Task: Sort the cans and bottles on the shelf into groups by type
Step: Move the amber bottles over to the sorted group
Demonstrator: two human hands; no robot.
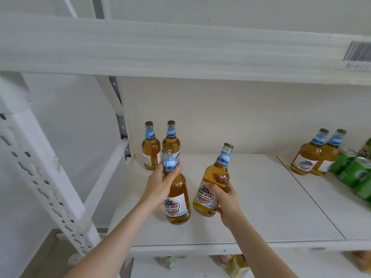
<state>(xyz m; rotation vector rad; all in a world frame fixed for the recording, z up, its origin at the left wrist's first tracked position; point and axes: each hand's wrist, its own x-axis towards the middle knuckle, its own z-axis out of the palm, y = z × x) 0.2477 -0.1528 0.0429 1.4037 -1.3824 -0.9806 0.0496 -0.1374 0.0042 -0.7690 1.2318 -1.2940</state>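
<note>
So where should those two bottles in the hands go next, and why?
Probably set both down beside the two matching bottles at the back left. The left hand grips one bottle by its neck, the right hand holds a tilted bottle, and their labels match that pair.

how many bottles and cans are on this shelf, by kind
beer bottles: 6 (2 back left, 1 in the left hand at, 1 in the right hand at, 2 at right)
green cans: at least 2; the frame edge cuts off any others
total: at least 8
</note>
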